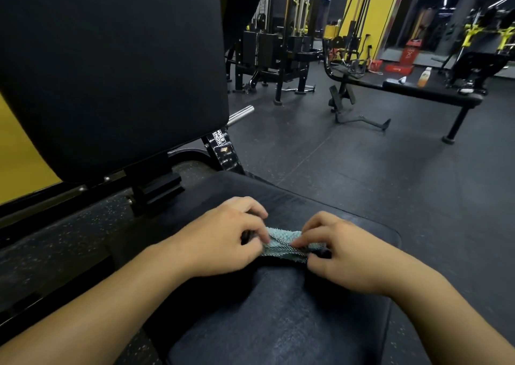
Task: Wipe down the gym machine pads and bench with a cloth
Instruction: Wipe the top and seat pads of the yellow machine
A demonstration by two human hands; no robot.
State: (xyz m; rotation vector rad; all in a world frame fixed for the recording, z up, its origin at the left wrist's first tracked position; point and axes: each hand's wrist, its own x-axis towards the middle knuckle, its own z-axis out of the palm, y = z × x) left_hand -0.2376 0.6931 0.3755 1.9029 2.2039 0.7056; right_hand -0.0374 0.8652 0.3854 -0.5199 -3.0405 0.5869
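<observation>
Head view: up and left of the grip stands the tall black upholstered back pad (111,66). The left hand (223,236) pinches the bunched teal microfibre cloth (287,246) tightly; the right hand (340,253) pinches its other end, probably refolding it above the dark padded seat surface (278,323) before wiping.

A single head-worn wide-angle camera looks forward and steeply down from above the person's forearms, close over the seat pad (278,323) that fills the lower middle of the frame. The left hand (223,236) and right hand (342,253) sit near the centre, very near the lens. The back pad (111,66) looms large at upper left, tilted by the wide lens. Toward the upper right the view opens across the floor to a flat bench (434,93), well apart. No second view shares this scene.
</observation>
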